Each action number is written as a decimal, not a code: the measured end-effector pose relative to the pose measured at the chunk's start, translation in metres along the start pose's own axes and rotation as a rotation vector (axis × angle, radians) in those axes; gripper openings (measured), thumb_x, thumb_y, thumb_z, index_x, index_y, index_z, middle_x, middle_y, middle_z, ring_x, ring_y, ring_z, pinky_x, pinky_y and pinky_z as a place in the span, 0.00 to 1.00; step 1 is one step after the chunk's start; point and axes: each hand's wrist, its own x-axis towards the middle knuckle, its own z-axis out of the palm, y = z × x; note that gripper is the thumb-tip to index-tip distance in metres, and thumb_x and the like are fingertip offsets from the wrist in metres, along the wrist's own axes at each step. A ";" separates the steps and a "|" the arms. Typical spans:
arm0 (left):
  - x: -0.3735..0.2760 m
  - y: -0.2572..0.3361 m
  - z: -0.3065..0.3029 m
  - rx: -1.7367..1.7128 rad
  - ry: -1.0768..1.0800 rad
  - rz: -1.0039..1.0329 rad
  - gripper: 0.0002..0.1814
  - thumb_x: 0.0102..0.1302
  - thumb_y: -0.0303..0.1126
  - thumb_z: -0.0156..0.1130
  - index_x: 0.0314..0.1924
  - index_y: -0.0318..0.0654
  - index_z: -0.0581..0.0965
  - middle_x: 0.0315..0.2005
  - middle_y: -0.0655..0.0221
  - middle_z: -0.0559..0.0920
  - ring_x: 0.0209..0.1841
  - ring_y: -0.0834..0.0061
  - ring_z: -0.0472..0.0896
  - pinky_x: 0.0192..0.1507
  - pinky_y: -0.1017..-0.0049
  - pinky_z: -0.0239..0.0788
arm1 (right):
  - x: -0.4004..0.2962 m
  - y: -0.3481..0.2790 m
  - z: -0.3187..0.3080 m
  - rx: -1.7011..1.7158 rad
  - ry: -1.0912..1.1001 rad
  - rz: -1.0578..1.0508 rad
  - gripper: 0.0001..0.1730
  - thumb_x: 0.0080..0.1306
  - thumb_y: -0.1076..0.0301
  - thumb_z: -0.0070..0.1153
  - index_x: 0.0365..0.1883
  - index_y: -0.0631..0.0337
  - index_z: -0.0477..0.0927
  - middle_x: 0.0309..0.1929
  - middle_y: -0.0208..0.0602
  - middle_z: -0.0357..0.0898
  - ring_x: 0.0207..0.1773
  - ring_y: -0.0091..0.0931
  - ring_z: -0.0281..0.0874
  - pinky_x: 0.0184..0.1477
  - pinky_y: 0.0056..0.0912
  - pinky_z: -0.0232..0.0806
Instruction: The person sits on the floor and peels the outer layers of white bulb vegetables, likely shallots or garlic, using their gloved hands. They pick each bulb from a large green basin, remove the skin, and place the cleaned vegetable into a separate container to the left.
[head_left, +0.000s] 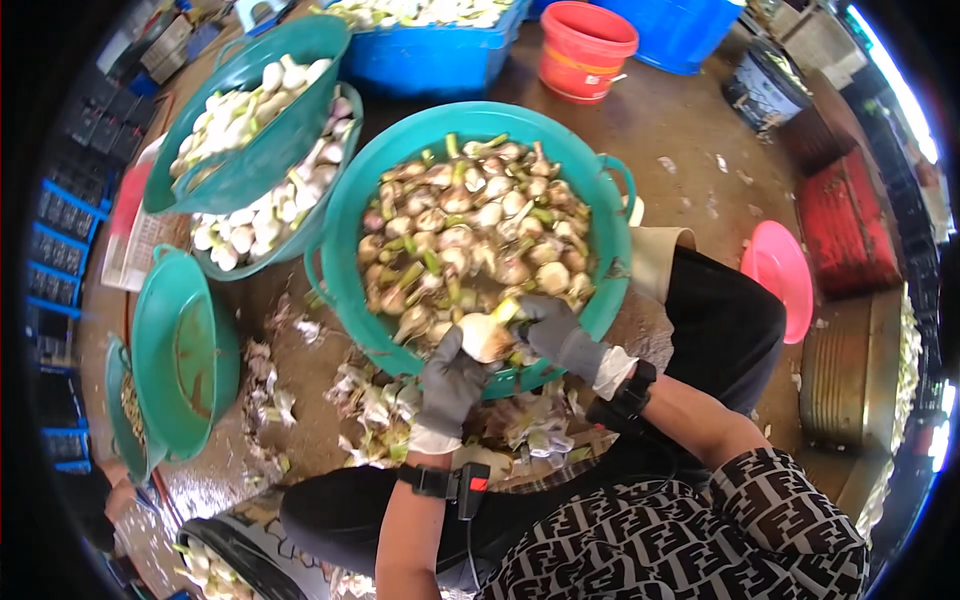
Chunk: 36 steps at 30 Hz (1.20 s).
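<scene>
My left hand (452, 379), in a grey glove, grips a garlic bulb (478, 337) from its left and lower side. The bulb is white with a brown root end, and a pale green stem points up to the right. On the right of the bulb, my right hand (551, 330), gloved alike, has its fingers closed at the stem; what lies between its fingertips is partly hidden. Both hands are over the near rim of a large green plastic tub (480, 116). Many unpeeled garlic bulbs (457, 199) with cut stems sit in murky water inside it.
Two green tubs of white garlic (240, 124) stand overlapped at the upper left, an upright-tilted green tub (217, 360) below them. Behind are a blue crate (435, 64) and a red bucket (585, 56). A pink basin (780, 281) lies right. Garlic skins (375, 420) litter the floor.
</scene>
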 end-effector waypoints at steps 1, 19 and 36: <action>-0.001 0.001 0.000 -0.026 -0.015 0.018 0.23 0.65 0.47 0.44 0.51 0.36 0.67 0.45 0.64 0.75 0.43 0.69 0.75 0.36 0.73 0.70 | -0.001 0.001 0.002 -0.117 0.026 -0.126 0.05 0.52 0.77 0.50 0.28 0.66 0.71 0.21 0.34 0.72 0.24 0.22 0.69 0.27 0.28 0.62; 0.016 0.004 0.002 1.252 0.174 0.815 0.26 0.61 0.49 0.52 0.49 0.35 0.70 0.30 0.64 0.79 0.28 0.75 0.78 0.30 0.78 0.69 | -0.015 -0.014 -0.048 0.168 -0.192 -0.148 0.09 0.57 0.71 0.52 0.22 0.66 0.69 0.14 0.34 0.61 0.20 0.18 0.57 0.24 0.26 0.56; -0.013 0.029 0.070 1.018 0.109 0.531 0.12 0.60 0.24 0.53 0.44 0.35 0.74 0.31 0.69 0.78 0.28 0.85 0.73 0.31 0.83 0.67 | -0.007 0.030 -0.133 1.103 -0.110 0.165 0.04 0.59 0.71 0.46 0.26 0.57 0.71 0.26 0.27 0.73 0.28 0.22 0.71 0.34 0.26 0.65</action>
